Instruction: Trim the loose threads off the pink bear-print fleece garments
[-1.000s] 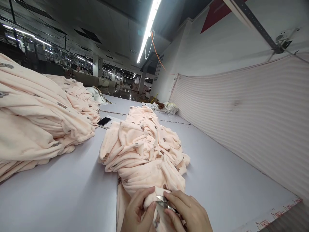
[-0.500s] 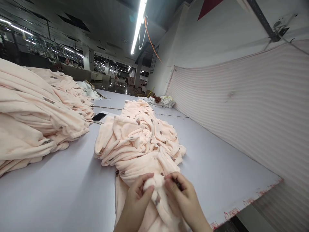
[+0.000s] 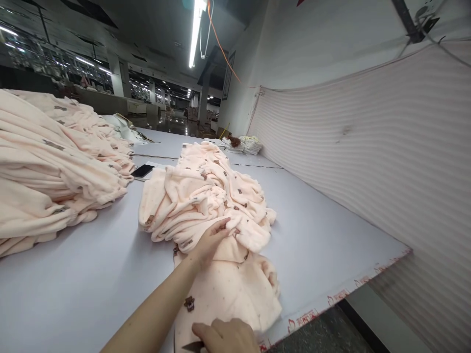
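A crumpled pile of peach fleece garments with small brown bear prints (image 3: pixel 206 196) lies in the middle of the white table (image 3: pixel 91 274). My left hand (image 3: pixel 212 239) reaches forward and pinches a fold at the near edge of that pile. One peach garment (image 3: pixel 231 289) lies spread flat in front of it, close to the table's front edge. At the bottom of the view my right hand (image 3: pixel 227 336) rests on this garment's near end, closed around small metal thread snips (image 3: pixel 192 346) whose dark tip points left.
A tall stack of the same peach garments (image 3: pixel 55 166) fills the left side. A black phone (image 3: pixel 143 170) lies beside it. Small white folded stacks (image 3: pixel 250 145) sit far back. Striped pink fabric (image 3: pixel 368 147) hangs along the right. The table's front edge (image 3: pixel 331 299) has red markings.
My left hand has let go of the garment near me and reached forward onto the pile. My right hand has dropped back to the near end. The garment now lies flat.
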{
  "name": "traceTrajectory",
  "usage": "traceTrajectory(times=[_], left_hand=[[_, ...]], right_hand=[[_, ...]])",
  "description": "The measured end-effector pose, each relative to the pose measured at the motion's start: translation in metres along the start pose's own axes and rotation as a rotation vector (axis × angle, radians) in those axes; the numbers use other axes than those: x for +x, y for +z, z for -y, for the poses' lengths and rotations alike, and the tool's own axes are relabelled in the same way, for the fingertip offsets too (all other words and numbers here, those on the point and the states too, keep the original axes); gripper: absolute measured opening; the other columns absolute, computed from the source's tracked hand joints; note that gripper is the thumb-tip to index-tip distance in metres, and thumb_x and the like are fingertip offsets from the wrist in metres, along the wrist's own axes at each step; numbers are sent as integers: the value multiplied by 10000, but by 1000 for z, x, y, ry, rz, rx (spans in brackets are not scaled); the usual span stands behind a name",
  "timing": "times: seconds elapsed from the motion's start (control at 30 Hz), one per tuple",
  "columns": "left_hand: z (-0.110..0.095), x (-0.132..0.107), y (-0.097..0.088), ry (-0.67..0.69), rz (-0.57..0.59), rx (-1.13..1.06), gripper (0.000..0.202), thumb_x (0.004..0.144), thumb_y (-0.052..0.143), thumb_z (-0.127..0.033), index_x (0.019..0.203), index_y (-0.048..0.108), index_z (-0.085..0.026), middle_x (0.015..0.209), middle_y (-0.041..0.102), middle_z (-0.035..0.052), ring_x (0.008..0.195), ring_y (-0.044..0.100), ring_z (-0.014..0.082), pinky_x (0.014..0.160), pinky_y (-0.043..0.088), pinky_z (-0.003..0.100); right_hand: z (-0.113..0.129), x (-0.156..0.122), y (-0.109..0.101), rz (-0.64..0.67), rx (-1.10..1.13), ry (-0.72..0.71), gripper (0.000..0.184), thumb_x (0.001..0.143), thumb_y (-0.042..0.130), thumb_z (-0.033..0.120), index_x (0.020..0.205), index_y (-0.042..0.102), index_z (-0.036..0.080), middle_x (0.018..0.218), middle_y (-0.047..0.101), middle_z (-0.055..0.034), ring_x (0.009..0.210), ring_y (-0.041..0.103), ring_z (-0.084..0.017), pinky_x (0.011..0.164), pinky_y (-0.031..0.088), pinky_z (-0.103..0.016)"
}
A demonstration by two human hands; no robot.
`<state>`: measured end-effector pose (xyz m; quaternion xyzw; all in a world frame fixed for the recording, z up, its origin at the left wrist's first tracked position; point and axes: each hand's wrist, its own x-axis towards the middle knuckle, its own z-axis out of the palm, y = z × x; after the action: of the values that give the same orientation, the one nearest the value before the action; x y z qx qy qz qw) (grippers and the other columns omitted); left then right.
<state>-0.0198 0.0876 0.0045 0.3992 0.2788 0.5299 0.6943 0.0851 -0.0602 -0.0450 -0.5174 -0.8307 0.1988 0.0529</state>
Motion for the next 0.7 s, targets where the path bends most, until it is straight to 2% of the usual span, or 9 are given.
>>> traceTrajectory(times=[0.1,0.23,0.33,0.4,0.43,0.5,0.57,0.63,0.7], left_hand=[[-15,-24,-9,-3,21,-56,464,756,690,-275,1199,589,-184,1261,627,105,1253,495,265,1094,338,412],[-30,-58,-27,18,-30,-76,433,809,650,-263,1229,561,-210,1284,601,99,1209,541,251,1077,367,423],[-31,-80,-42,44,-125,-55,376,797,670,-269,1159,602,-196,1259,605,100,1189,555,261,1053,396,410],[-28,-95,-52,56,-209,-28,333,794,673,-287,1109,617,-196,1194,630,79,1150,579,250,1018,430,386],[-24,-104,-57,61,-257,-12,306,797,670,-301,1081,621,-200,1144,645,60,1117,595,232,993,450,364],[-13,-123,-64,66,-356,26,234,804,662,-314,1007,627,-203,986,673,15,977,640,171,894,499,289],[6,-143,-64,37,-427,97,177,805,660,-331,898,617,-186,743,647,-32,708,636,101,682,515,198],[30,-158,-56,-42,-421,204,239,786,663,-397,800,580,-174,562,557,-67,473,529,65,458,416,160],[51,-163,-40,-87,-312,237,332,728,680,-481,798,560,-180,600,582,-37,489,555,104,420,382,185]], right_hand=[[5,14,-10,-75,-65,6,189,655,641,83,814,671,181,814,732,-78,725,673,-262,664,476,-319],[-7,9,-48,-198,44,-4,155,833,492,94,824,620,181,787,694,-18,722,636,-159,635,438,-221],[-10,3,-53,-139,148,-103,112,800,593,166,890,650,199,814,708,7,736,645,-148,652,443,-200],[-9,1,-47,-67,132,-178,300,683,675,136,970,665,225,882,722,3,788,657,-184,711,445,-234],[-9,1,-44,-49,110,-187,331,660,667,109,969,669,230,889,721,-1,793,655,-196,719,439,-248],[-10,3,-42,-77,118,-132,218,707,593,86,871,665,209,812,695,-1,746,632,-185,674,419,-244],[-12,7,-49,-146,248,-54,114,795,525,126,764,618,185,721,624,11,692,580,-156,617,394,-224],[-14,11,-60,-185,392,-19,142,843,512,216,715,561,178,661,530,33,647,512,-135,583,371,-215],[-14,15,-72,-181,470,-20,172,840,516,253,685,517,178,641,468,45,630,463,-125,570,357,-213]])
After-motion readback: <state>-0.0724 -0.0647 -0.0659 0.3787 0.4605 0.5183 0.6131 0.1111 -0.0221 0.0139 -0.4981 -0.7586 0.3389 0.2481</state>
